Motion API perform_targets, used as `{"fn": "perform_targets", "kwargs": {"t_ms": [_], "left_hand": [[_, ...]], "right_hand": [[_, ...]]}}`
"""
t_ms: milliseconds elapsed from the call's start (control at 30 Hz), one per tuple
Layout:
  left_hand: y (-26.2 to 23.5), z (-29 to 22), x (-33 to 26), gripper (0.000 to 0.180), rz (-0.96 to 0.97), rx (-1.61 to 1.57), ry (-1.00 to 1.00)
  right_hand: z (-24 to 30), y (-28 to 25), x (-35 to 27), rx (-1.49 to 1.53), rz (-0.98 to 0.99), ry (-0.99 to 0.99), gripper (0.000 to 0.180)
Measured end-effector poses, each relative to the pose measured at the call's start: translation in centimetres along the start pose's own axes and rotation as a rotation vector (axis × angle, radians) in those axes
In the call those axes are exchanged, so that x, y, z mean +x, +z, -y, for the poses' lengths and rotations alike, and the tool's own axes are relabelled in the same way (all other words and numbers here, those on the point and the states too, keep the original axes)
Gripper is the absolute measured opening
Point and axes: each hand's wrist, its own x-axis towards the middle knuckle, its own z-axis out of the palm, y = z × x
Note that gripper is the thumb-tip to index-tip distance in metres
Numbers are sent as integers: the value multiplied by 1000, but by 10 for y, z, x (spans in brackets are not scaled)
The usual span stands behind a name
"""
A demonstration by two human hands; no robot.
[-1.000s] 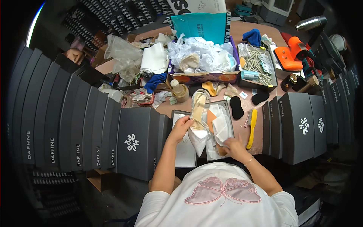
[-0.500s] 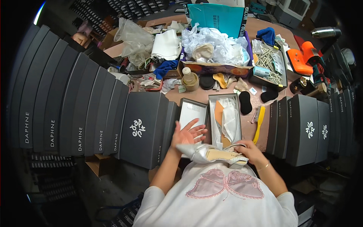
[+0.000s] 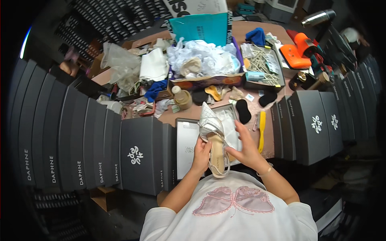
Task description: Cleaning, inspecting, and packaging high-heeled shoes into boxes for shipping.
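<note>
Shoe (image 3: 217, 150), silver, point-toed, held up before the bench with its toe directed away from the wearer and its pale insole facing up; I view it from the head camera. Left hand (image 3: 201, 156) grips the shoe along its left side, at the middle. Right hand (image 3: 247, 149) is spread wide, thumb and fingers apart, just beside the shoe's right edge; I cannot tell whether the thumb touches it. Beneath and behind, I see an open box (image 3: 233, 108) containing white paper (image 3: 230, 128), with a shallow lid (image 3: 186, 136) to its left. Right of the box lie a black pad (image 3: 243, 111) and a yellow brush (image 3: 261, 130). Beyond the lid stands a bottle (image 3: 182, 97). Dark cartons (image 3: 140, 160) flank the work area on both sides.
</note>
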Motion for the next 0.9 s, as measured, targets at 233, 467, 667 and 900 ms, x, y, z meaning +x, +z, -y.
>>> {"fn": "perform_targets", "kwargs": {"t_ms": [233,467,667,900], "left_hand": [[12,34,-44,73,82,306,32],[-29,19,-22,59,-110,189,79],[-75,-3,1,52,-391,1046,419],[-33,89,9,50,-85,-10,-420]], "right_hand": [[-23,39,25,-23,6,-75,93],[-57,43,30,367,261,187,87],[-143,91,-45,-508,439,200,70],[-151,88,-51,-432,347,132,51]]}}
